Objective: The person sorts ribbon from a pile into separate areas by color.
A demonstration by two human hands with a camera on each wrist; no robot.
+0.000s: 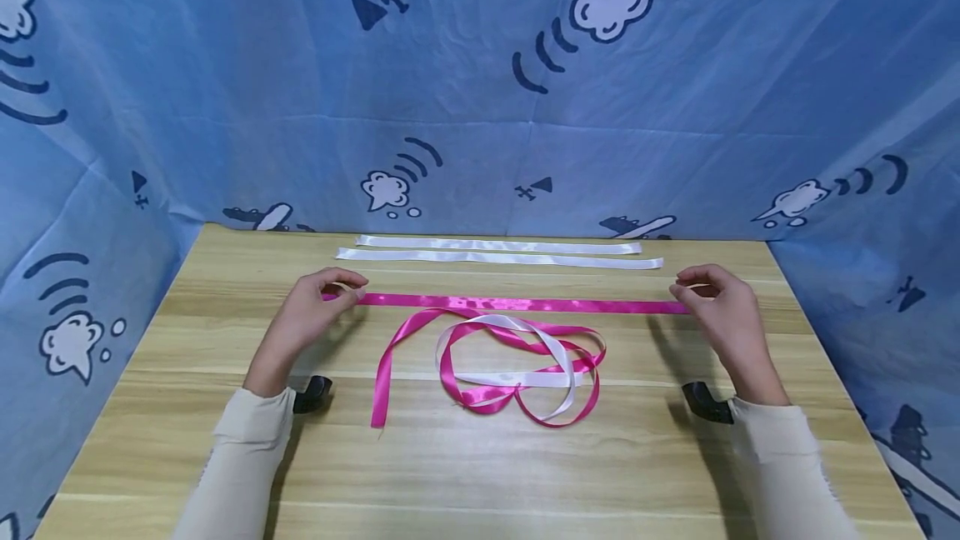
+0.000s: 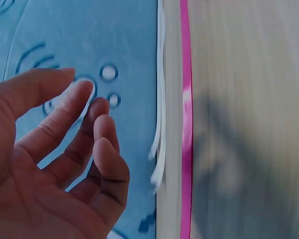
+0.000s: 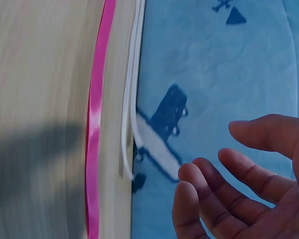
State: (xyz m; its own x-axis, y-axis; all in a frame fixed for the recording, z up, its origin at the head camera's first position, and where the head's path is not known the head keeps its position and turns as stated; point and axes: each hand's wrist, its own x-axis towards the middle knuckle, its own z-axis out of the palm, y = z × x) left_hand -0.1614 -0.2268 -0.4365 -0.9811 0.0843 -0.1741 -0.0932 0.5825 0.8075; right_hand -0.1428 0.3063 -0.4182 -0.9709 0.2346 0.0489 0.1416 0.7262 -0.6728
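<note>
A straight bright pink ribbon [image 1: 517, 305] runs sideways across the wooden table, between the two hands. My left hand [image 1: 311, 307] is over its left end. In the left wrist view the fingers [image 2: 60, 119] are loosely bent, with a gap before the thumb and nothing between them; the pink ribbon [image 2: 187, 119] passes beside them. Over the ribbon's right end is my right hand [image 1: 723, 315]. The right wrist view shows its thumb [image 3: 264, 133] apart from the bent fingers, which hold nothing. The pink ribbon [image 3: 94, 114] lies apart from that hand.
Two white ribbons [image 1: 495, 257] lie straight and parallel near the table's back edge. In front of the straight pink ribbon, a loose tangle of pink ribbon [image 1: 382, 382] and white ribbon [image 1: 517, 378] loops over the table [image 1: 465, 482]. Blue printed cloth [image 1: 465, 90] surrounds the back and sides.
</note>
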